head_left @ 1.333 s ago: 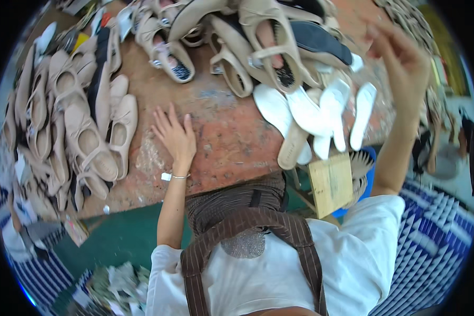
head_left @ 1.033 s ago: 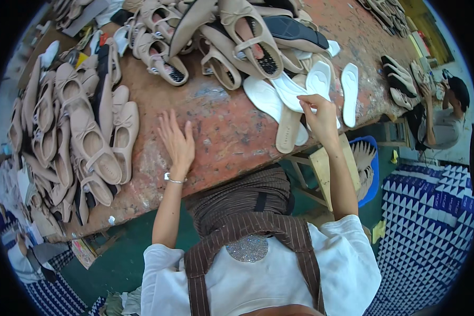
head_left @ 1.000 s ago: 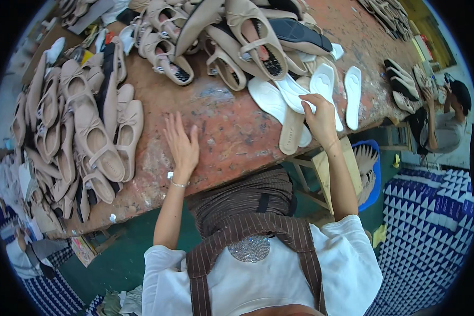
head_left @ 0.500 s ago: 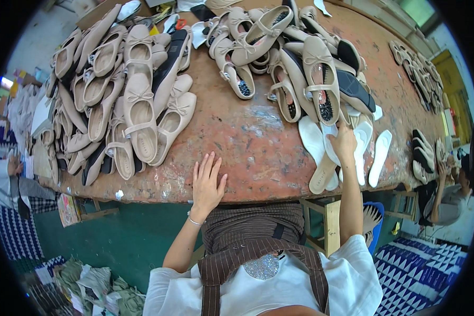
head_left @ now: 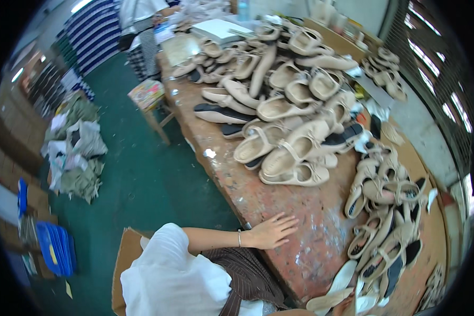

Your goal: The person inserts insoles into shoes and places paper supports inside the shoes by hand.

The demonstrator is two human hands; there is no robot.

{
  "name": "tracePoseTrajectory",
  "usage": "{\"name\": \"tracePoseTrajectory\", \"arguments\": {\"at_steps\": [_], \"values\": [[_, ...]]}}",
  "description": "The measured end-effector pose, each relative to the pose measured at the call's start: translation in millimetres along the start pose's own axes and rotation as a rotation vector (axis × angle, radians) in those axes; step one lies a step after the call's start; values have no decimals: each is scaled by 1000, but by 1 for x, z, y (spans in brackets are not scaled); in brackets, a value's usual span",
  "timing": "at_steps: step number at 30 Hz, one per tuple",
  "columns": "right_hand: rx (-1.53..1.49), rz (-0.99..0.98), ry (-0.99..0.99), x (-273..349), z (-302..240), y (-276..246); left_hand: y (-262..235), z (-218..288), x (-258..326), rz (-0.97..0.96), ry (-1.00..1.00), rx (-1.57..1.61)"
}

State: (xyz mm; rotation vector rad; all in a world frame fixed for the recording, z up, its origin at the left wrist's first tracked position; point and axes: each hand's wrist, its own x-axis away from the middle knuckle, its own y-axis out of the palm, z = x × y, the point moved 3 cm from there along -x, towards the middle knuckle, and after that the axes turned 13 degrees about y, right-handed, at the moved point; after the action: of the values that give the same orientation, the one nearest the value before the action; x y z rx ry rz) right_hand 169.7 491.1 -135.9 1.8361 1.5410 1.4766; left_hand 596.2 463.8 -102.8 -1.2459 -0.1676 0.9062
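My left hand [head_left: 273, 231] lies flat on the worn, paint-flecked reddish table [head_left: 313, 210], fingers stretched out and holding nothing. Only a sliver of my right hand [head_left: 344, 307] shows at the bottom edge, among the insoles; its fingers are mostly cut off from sight. Beside it lie a beige insole [head_left: 326, 300] and a white insole [head_left: 343, 275]. Just beyond these rests a pile of beige strapped flat shoes [head_left: 388, 258] with patterned dark linings showing. A larger heap of beige bow-trimmed flats [head_left: 295, 150] covers the table past my left hand.
Another person [head_left: 142, 26] stands at the table's far end. A stool [head_left: 150, 100] with a colourful seat is by the table's side. Bagged greenish cloth [head_left: 81, 152] and stacked blue trays [head_left: 55, 247] sit on the green floor. More shoes [head_left: 387, 73] lie near the wall.
The view has swung to the left, bringing the floor and the table's far end into sight. My left hand stays flat on the table; my right hand has nearly left the picture.
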Motion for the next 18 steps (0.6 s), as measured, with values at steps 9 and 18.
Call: {"name": "tracePoseTrajectory", "arguments": {"at_steps": [9, 18], "values": [[89, -220, 175, -7, 123, 111, 3, 4, 8, 0, -36, -1], [59, -58, 111, 2, 143, 121, -29, 1, -7, -7, -65, -73]]}}
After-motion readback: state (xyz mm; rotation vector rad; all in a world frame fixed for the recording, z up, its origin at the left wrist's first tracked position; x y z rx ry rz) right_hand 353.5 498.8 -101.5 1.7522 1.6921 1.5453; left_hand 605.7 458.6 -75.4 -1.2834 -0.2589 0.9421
